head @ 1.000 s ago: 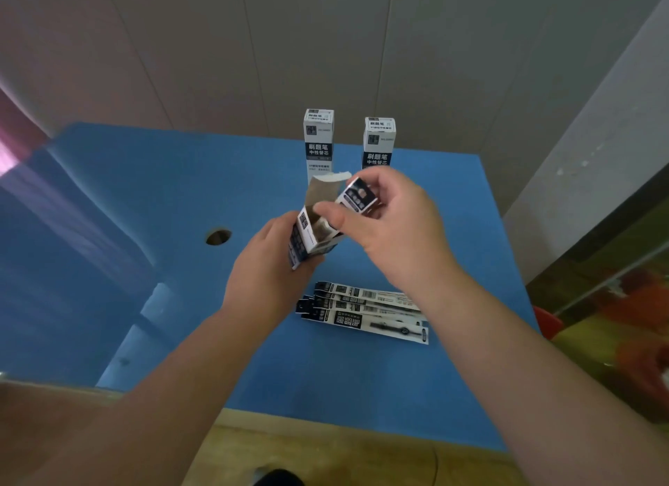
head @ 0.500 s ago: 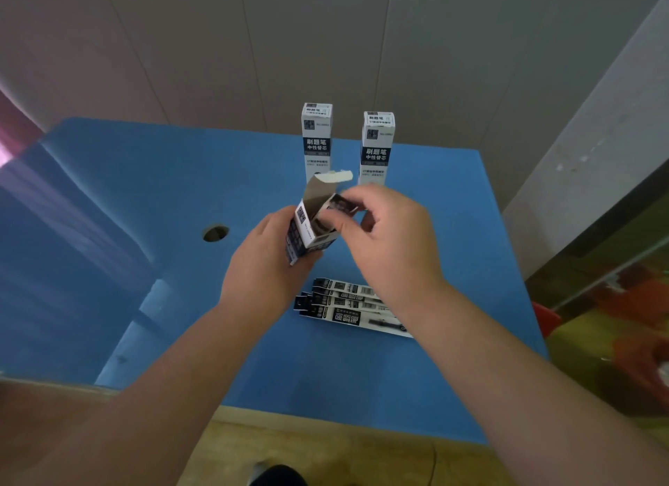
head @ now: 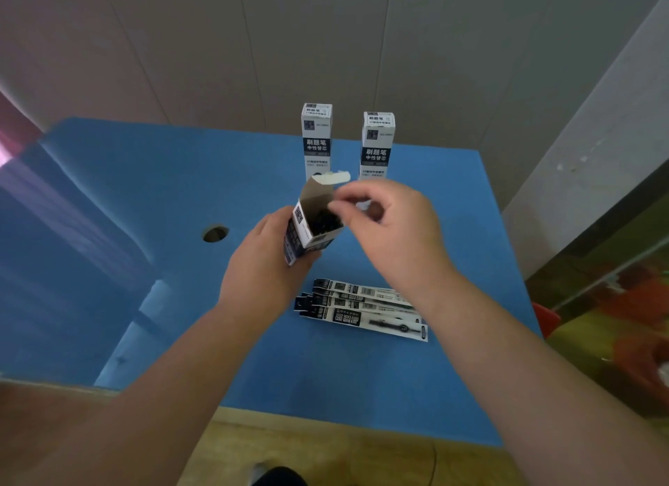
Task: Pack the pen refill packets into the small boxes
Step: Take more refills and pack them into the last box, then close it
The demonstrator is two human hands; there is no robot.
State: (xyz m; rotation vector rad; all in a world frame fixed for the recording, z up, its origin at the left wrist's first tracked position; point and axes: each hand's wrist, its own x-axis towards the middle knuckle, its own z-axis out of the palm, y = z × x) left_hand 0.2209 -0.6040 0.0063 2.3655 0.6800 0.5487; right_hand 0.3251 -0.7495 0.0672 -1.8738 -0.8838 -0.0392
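Our right fingers (head: 338, 207) are pinched together at the open mouth of the small box (head: 311, 228), and we cannot tell if they grasp anything; dark ends of packets already show inside the opening. Our right hand (head: 391, 232) hovers just above and to the right of this box. Our left hand (head: 264, 264) is wrapped firmly around the lower part of the box and holds it tilted above the bench (head: 144, 203), with the lid flap (head: 331, 178) standing open at the back.

We think some things could go wrong here. If the left hand leans the box further, the packets inside could slide out. If the right fingers press on the edge of the mouth, the thin cardboard may bend, and the flap could fold in and block the next packet.

The remaining pen refill packets (head: 362, 310) lie flat on the bench just below our hands, overlapping each other; we count about four, but the overlap makes it not sure. We count three boxes: the one in hand and two closed boxes, one on the left (head: 316, 141) and one on the right (head: 378, 147), standing upright at the far edge of the bench. There is one round hole (head: 215, 233) in the bench.
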